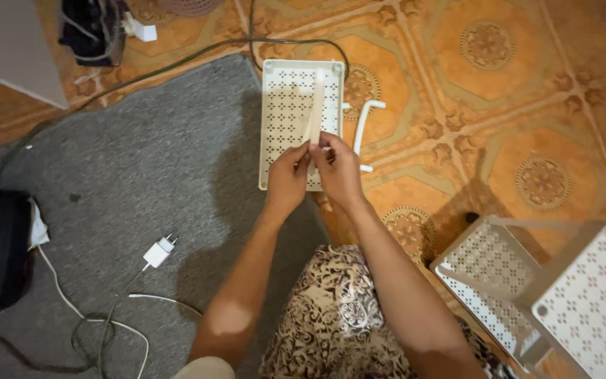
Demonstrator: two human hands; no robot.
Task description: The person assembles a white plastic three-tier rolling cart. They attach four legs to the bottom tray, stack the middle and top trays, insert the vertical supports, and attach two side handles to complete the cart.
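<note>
Gripping white rod, both hands over perforated tray; bare tile floor right

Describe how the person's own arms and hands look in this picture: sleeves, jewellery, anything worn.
Both forearms are bare; no sleeves reach into view. The left hand and right hand wear no gloves, and no watch, bracelet or ring can be made out. Below the arms lies a patterned garment, black and cream.

Home interior, living room floor. Orange patterned floor tiles, grey carpet, white phone charger with cable lying loose, white perforated plastic shelf trays, person sitting on floor in patterned clothing.
</note>
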